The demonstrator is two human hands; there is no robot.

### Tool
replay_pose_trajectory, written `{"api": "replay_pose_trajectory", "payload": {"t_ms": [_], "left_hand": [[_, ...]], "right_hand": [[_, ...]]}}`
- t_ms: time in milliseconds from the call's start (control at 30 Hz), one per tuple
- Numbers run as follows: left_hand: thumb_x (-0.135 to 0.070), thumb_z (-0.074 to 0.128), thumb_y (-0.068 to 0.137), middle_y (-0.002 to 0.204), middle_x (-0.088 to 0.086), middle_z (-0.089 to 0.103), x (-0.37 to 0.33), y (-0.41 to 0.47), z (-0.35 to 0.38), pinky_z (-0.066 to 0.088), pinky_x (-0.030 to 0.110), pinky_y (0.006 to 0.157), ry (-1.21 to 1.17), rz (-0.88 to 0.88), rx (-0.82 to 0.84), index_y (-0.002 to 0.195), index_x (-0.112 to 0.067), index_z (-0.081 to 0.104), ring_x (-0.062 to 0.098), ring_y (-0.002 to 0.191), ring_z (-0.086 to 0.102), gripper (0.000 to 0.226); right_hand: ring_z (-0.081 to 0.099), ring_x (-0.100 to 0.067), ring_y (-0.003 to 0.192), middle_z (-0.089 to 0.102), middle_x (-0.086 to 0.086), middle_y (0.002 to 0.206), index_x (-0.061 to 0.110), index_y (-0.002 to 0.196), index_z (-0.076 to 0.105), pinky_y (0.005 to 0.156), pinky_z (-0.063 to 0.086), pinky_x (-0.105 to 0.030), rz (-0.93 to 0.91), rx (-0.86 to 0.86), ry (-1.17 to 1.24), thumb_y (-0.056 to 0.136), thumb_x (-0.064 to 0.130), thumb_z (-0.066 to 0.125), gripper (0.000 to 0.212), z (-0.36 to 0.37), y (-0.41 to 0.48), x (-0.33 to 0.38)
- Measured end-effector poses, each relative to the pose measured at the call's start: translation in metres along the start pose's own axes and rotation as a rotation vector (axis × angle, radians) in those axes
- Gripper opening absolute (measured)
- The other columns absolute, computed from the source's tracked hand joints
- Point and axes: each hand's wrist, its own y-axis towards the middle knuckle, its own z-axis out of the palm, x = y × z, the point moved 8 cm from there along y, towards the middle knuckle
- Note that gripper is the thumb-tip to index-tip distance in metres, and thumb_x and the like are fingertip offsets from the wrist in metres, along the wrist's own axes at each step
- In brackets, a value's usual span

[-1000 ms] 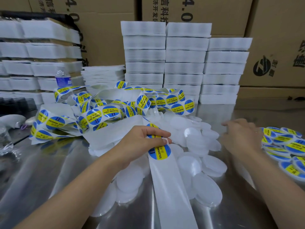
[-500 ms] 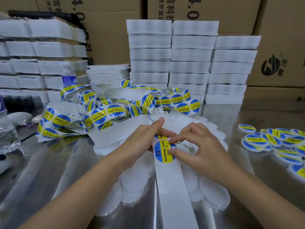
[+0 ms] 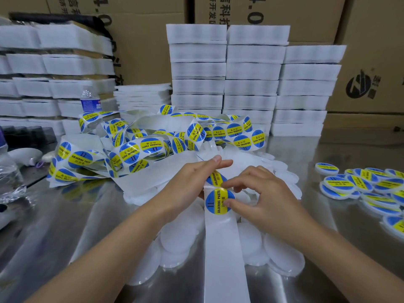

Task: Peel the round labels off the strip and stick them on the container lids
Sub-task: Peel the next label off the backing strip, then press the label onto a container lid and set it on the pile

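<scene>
Peeling step: left hand [image 3: 188,189] grips the strip [image 3: 223,248] at its fold, right hand [image 3: 260,197] pinches the label [image 3: 215,202] edge between thumb and forefinger. Next: lift it clean, then press it onto a bare lid [image 3: 282,256] below.

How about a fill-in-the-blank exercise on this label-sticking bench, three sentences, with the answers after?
1. The right hand pinches a round label printed SOLDERING ____.
2. The left hand holds the backing strip, whose bare stretch below the label is plain ____.
3. The labelled lids lie on the person's ____ side, apart from the plain lids under the strip.
Missing words: PASTE; white; right.
</scene>
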Motion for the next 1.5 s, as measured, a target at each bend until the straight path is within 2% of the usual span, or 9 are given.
{"api": "replay_pose_trajectory", "payload": {"t_ms": [167, 267, 533, 900, 1033, 1167, 1233, 1433, 1500], "left_hand": [[-0.006, 0.048, 0.092, 0.087, -0.001, 0.071, 0.003, 0.000, -0.001, 0.052, 0.020, 0.065, -0.011, -0.032, 0.006, 0.100, -0.031, 0.069, 0.009, 0.070, 0.067, 0.034], [0.001, 0.049, 0.089, 0.081, -0.005, 0.069, 0.004, 0.000, -0.001, 0.049, 0.014, 0.064, -0.005, -0.049, 0.003, 0.100, -0.029, 0.068, 0.005, 0.068, 0.063, 0.038], [0.002, 0.049, 0.089, 0.087, 0.001, 0.068, 0.002, 0.001, -0.001, 0.049, 0.023, 0.077, -0.004, -0.029, 0.006, 0.101, -0.030, 0.067, 0.013, 0.078, 0.062, 0.039], [-0.002, 0.052, 0.089, 0.077, -0.009, 0.068, 0.008, 0.003, -0.001, 0.049, 0.013, 0.062, 0.003, -0.042, 0.014, 0.094, -0.034, 0.068, 0.003, 0.066, 0.063, 0.037], [-0.018, 0.055, 0.093, 0.069, -0.010, 0.071, 0.007, 0.005, -0.012, 0.048, 0.014, 0.052, -0.032, -0.015, -0.114, 0.093, -0.038, 0.069, 0.002, 0.061, 0.064, 0.024], [-0.025, 0.059, 0.091, 0.082, -0.002, 0.075, 0.008, 0.007, -0.029, 0.055, 0.025, 0.063, -0.060, -0.008, -0.264, 0.096, -0.040, 0.066, 0.011, 0.073, 0.070, 0.017], [-0.022, 0.059, 0.091, 0.088, 0.005, 0.074, 0.010, 0.007, -0.035, 0.057, 0.033, 0.068, -0.086, -0.016, -0.319, 0.106, -0.036, 0.064, 0.017, 0.076, 0.071, 0.021], [-0.020, 0.058, 0.093, 0.088, -0.002, 0.070, 0.013, 0.006, -0.053, 0.055, 0.023, 0.049, -0.163, -0.004, -0.486, 0.123, -0.034, 0.057, 0.004, 0.061, 0.067, 0.033], [-0.015, 0.055, 0.093, 0.104, 0.002, 0.069, 0.015, 0.006, -0.059, 0.057, 0.026, 0.057, -0.167, -0.004, -0.523, 0.127, -0.035, 0.054, 0.006, 0.076, 0.069, 0.040]], "right_hand": [[0.050, -0.005, 0.084, 0.060, 0.009, 0.082, 0.031, 0.091, 0.071, 0.080, 0.038, -0.024, 0.010, 0.012, 0.026, 0.074, 0.021, 0.077, 0.020, 0.000, 0.000, -0.001], [0.052, -0.006, 0.082, 0.062, 0.011, 0.079, 0.031, 0.085, 0.072, 0.079, 0.039, -0.026, 0.008, -0.014, 0.051, 0.076, 0.023, 0.076, 0.012, -0.003, 0.000, 0.000], [0.052, -0.008, 0.081, 0.062, 0.009, 0.077, 0.028, 0.080, 0.074, 0.077, 0.040, -0.027, 0.018, -0.040, 0.055, 0.076, 0.023, 0.075, 0.006, -0.009, 0.001, 0.002], [0.050, -0.007, 0.080, 0.057, 0.012, 0.073, 0.026, 0.075, 0.074, 0.077, 0.037, -0.027, 0.020, -0.045, 0.037, 0.073, 0.016, 0.077, 0.011, -0.008, 0.000, 0.006], [0.048, -0.007, 0.081, 0.056, 0.011, 0.072, 0.026, 0.074, 0.074, 0.076, 0.036, -0.023, 0.022, -0.009, 0.050, 0.075, 0.016, 0.076, 0.010, -0.007, -0.001, 0.008], [0.049, -0.009, 0.080, 0.056, 0.008, 0.073, 0.028, 0.073, 0.072, 0.074, 0.035, -0.015, 0.030, 0.035, 0.087, 0.075, 0.017, 0.075, 0.011, -0.005, -0.001, 0.009], [0.049, -0.010, 0.080, 0.056, 0.007, 0.073, 0.027, 0.072, 0.072, 0.071, 0.035, -0.013, 0.028, 0.055, 0.096, 0.075, 0.016, 0.075, 0.012, -0.004, -0.001, 0.010], [0.051, -0.008, 0.074, 0.054, 0.008, 0.070, 0.027, 0.069, 0.071, 0.069, 0.037, -0.011, 0.050, 0.102, 0.180, 0.073, 0.013, 0.075, 0.015, 0.000, -0.003, 0.010], [0.050, -0.005, 0.072, 0.053, 0.012, 0.073, 0.027, 0.068, 0.070, 0.070, 0.038, -0.010, 0.068, 0.148, 0.223, 0.073, 0.013, 0.074, 0.015, 0.004, -0.005, 0.011]]}}
